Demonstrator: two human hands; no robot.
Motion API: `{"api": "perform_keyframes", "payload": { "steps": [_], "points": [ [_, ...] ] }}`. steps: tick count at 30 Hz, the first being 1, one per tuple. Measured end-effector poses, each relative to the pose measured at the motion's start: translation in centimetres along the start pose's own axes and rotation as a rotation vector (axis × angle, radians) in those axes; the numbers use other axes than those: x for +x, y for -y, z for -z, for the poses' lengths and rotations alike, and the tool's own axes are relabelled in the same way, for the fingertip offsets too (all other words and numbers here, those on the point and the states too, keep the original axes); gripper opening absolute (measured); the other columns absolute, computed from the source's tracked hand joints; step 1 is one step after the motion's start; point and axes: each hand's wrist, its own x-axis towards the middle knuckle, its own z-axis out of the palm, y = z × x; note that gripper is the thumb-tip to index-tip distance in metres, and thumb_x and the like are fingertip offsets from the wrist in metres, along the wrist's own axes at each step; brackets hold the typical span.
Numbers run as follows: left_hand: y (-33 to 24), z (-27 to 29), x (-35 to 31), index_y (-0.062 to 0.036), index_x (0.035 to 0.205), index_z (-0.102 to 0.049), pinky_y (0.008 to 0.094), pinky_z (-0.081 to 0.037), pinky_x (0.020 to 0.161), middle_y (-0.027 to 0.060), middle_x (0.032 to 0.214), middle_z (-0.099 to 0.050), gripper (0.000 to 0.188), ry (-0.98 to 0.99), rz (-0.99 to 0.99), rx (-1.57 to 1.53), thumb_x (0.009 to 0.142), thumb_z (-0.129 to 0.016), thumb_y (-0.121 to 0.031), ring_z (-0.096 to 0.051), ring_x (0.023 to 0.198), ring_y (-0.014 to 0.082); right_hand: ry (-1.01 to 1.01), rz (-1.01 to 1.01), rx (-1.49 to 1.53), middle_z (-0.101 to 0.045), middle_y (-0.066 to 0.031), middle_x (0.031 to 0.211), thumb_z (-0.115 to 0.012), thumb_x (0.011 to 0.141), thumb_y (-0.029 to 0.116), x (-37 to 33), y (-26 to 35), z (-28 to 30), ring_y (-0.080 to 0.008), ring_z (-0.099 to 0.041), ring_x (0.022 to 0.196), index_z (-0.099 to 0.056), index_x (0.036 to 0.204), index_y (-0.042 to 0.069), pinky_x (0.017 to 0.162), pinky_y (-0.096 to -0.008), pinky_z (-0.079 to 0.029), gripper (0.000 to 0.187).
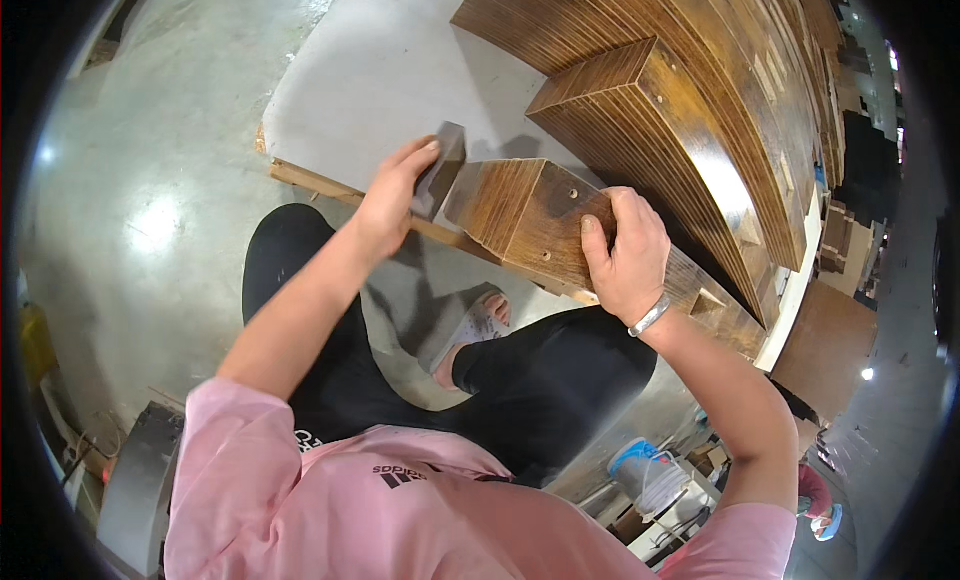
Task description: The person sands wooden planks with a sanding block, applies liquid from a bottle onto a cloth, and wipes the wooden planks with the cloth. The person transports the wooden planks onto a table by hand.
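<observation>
My left hand is closed round a grey rectangular block that looks like a sanding block. Just to its right lies a stack of brown varnished wooden boards with small round holes in the top one. The block is held close to the end of this stack; I cannot tell whether they touch. My right hand grips the top and near side of the stack, thumb bent on the upper face and fingers over the far edge.
Beneath the stack is a grey-topped workbench with a wooden edge. Taller stacks of brown boards stand beyond, at the right. A grey bucket is on the lower right, near another person. My knees are under the bench edge.
</observation>
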Motion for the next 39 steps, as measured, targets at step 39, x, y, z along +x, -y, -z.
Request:
{"api": "perform_keyframes", "payload": {
  "steps": [39],
  "points": [
    [14.0,-0.9,-6.8,0.0099,0.135,-0.035,0.0359,-0.034,0.104,0.0245,0.132,-0.048,0.055,-0.434,-0.05,0.44,0.099,-0.043,-0.031,-0.045,0.125,0.0293,-0.011,-0.013,0.006,-0.056,-0.0155,0.085,-0.061,0.083,0.027,0.1,-0.1,-0.1,-0.0359,-0.054,0.081,-0.053,0.097,0.001,0.07,-0.0444,-0.042,0.031]
  ]
}}
